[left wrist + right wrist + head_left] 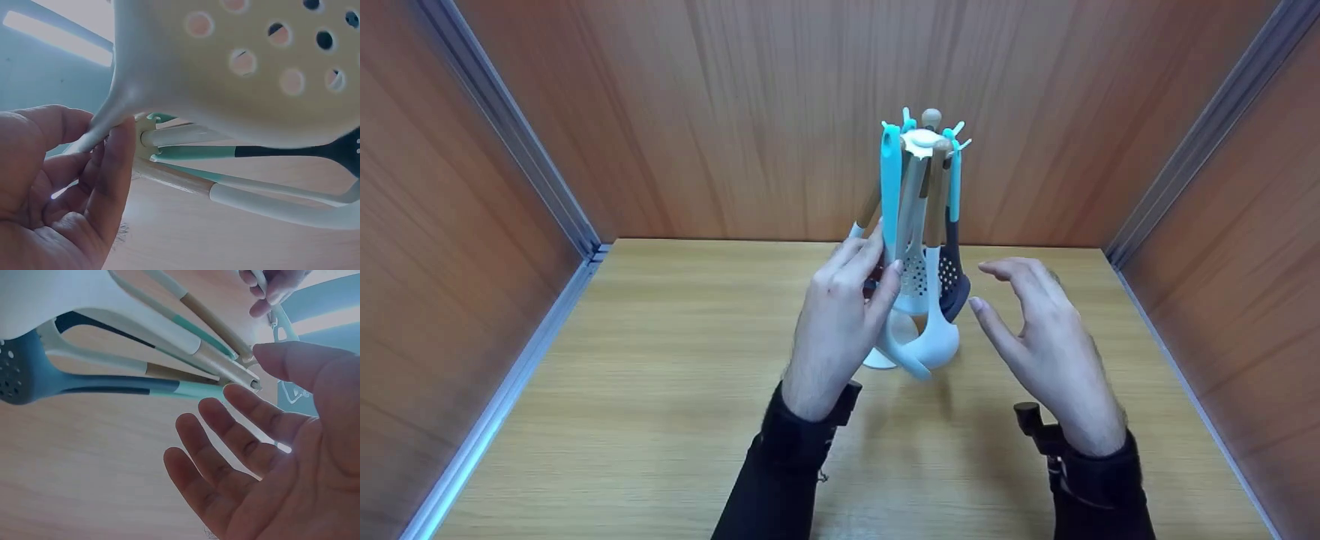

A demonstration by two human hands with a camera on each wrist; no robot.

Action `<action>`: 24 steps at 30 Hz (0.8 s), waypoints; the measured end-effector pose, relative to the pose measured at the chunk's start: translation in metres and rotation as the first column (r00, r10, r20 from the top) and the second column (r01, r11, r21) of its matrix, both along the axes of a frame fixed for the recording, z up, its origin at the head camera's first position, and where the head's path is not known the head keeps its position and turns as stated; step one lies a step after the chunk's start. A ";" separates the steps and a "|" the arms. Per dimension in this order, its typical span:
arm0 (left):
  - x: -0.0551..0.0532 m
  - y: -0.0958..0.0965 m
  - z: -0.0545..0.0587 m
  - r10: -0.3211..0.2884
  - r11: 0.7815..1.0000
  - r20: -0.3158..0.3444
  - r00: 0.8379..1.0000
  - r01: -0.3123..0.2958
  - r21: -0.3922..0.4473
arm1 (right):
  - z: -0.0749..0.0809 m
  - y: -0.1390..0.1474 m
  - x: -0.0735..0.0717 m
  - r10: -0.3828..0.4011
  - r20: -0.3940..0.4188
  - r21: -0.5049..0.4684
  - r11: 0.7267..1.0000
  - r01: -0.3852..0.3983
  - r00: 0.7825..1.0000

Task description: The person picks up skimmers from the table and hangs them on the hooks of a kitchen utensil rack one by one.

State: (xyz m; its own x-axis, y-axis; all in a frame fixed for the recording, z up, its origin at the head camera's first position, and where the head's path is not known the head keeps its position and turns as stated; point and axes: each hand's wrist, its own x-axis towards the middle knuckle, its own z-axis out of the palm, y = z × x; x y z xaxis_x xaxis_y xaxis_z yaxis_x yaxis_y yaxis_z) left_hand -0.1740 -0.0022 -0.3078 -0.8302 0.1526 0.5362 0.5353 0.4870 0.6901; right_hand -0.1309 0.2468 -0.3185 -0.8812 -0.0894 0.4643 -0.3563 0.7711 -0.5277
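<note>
A utensil stand [922, 139] with several hanging kitchen tools stands at the middle back. My left hand [840, 315] pinches the pale neck of a slotted spoon with a turquoise handle [891, 187]. In the left wrist view, the pale head of the slotted spoon [163, 73] shows round holes close to the camera. To the right of the stand, my right hand [1046, 330] holds nothing, its thumb and fingers spread apart. Nearest to it are a dark perforated spoon [958, 292] and a white ladle [939, 341] with a wooden handle.
Another white perforated utensil [913, 277] hangs behind the ladle. A wooden handle [870, 206] slants out at the stand's left. Wood panels with metal edging [521, 135] enclose the light wood tabletop [660, 375] at the back and both sides.
</note>
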 end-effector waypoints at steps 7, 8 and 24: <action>-0.003 0.001 -0.001 0.018 0.999 0.012 1.000 -0.018 -0.052 | -0.001 0.005 -0.003 -0.013 0.008 0.016 1.000 0.012 1.000; -0.003 0.001 -0.002 0.023 0.998 0.014 1.000 -0.022 -0.060 | -0.001 0.006 -0.004 -0.014 0.011 0.018 1.000 0.014 1.000; -0.010 0.002 -0.006 0.057 0.985 0.076 0.995 -0.044 -0.165 | 0.000 0.010 -0.008 -0.039 0.062 0.031 0.999 0.037 0.997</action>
State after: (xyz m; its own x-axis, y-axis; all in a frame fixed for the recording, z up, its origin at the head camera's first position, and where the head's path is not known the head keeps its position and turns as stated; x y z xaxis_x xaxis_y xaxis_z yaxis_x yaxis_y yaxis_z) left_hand -0.1838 -0.0007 -0.3141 -0.8784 0.1894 0.4388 0.4532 0.6215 0.6390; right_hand -0.1387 0.2568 -0.3187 -0.9115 -0.0682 0.4057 -0.2932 0.7995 -0.5243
